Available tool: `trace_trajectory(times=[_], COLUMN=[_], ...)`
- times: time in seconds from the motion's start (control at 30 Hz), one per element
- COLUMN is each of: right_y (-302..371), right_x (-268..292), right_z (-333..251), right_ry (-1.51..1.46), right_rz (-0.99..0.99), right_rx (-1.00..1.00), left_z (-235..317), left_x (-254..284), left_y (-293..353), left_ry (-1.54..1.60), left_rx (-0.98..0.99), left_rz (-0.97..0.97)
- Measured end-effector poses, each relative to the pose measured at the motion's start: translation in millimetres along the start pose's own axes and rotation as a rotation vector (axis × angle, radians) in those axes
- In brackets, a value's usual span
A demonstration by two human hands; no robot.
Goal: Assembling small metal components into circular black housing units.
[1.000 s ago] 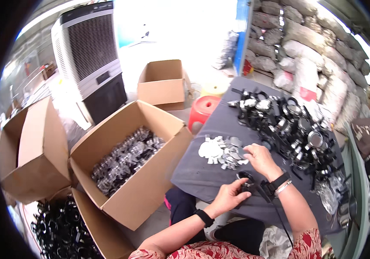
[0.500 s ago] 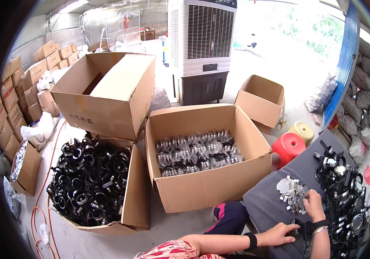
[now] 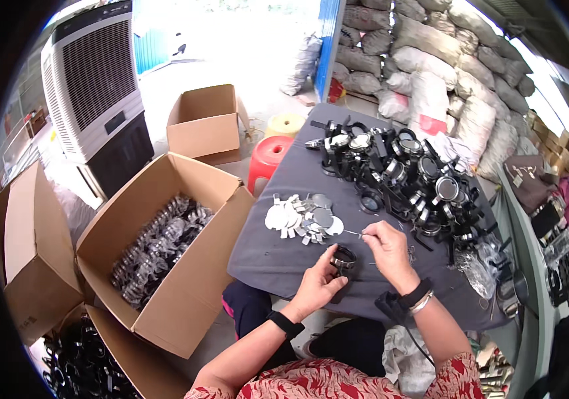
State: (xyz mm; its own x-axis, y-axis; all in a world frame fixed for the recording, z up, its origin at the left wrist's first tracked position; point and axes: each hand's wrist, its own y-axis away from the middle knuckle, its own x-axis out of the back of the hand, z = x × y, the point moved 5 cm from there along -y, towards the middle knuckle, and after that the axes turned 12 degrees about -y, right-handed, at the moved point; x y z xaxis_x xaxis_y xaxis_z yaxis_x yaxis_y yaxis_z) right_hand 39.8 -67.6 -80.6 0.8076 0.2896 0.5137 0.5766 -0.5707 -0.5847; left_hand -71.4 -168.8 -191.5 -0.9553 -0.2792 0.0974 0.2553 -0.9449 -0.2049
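Head view: step in hand is judged to be two-handed small-part work, a black ring-shaped part (image 3: 343, 259) being steadied by the left hand (image 3: 314, 287) near the close edge of the grey tabletop (image 3: 258, 256). A thin metallic piece (image 3: 352, 232) is pinched by the right hand (image 3: 391, 254), its free end pointed left toward the pile of pale discs (image 3: 298, 217); whether a disc is touched cannot be told. Next move seems to call for the ring being kept still and the thin piece being guided by small wrist turns. Left index finger is laid against the ring, thumb parted from it just below; whether the ring is clamped cannot be told. Right fingers are pressed together, knuckles bent. Both forearms are angled inward from the lower edge, the right hand placed farther out, beside the heap of black parts (image 3: 404, 169)
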Motion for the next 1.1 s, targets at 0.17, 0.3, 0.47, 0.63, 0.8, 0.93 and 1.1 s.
trace_trajectory(times=[0.17,0.3,0.47,0.63,0.8,0.93,1.1], right_y=[46.7,61.5,63.1,65.9,63.6,65.0,54.8], right_x=[-6.7,-21.9,-27.7,-28.6,-29.1,-31.2,-5.9], right_z=[-1.8,0.5,-0.3,1.1,-3.4,-1.3,10.9], right_ry=[0.028,-0.045,-0.032,0.022,-0.017,-0.040,-0.155], right_rz=[0.093,0.022,-0.007,0.001,0.012,-0.033,-0.084], right_rx=[0.140,0.112,0.152,0.193,0.197,0.193,0.003], left_z=[2.4,2.6,1.4,4.7,4.5,1.2,-0.9], left_x=[-15.2,-11.9,-7.2,-9.7,-10.6,-10.7,-11.0], left_y=[-2.3,0.9,2.4,0.1,-3.9,-5.1,-5.2], left_ry=[-0.031,-0.064,-0.054,-0.003,-0.011,-0.017,-0.006], left_rx=[-0.016,-0.010,0.013,0.061,0.036,0.097,0.133], left_rz=[-0.027,-0.044,-0.028,-0.042,-0.030,0.035,0.072])
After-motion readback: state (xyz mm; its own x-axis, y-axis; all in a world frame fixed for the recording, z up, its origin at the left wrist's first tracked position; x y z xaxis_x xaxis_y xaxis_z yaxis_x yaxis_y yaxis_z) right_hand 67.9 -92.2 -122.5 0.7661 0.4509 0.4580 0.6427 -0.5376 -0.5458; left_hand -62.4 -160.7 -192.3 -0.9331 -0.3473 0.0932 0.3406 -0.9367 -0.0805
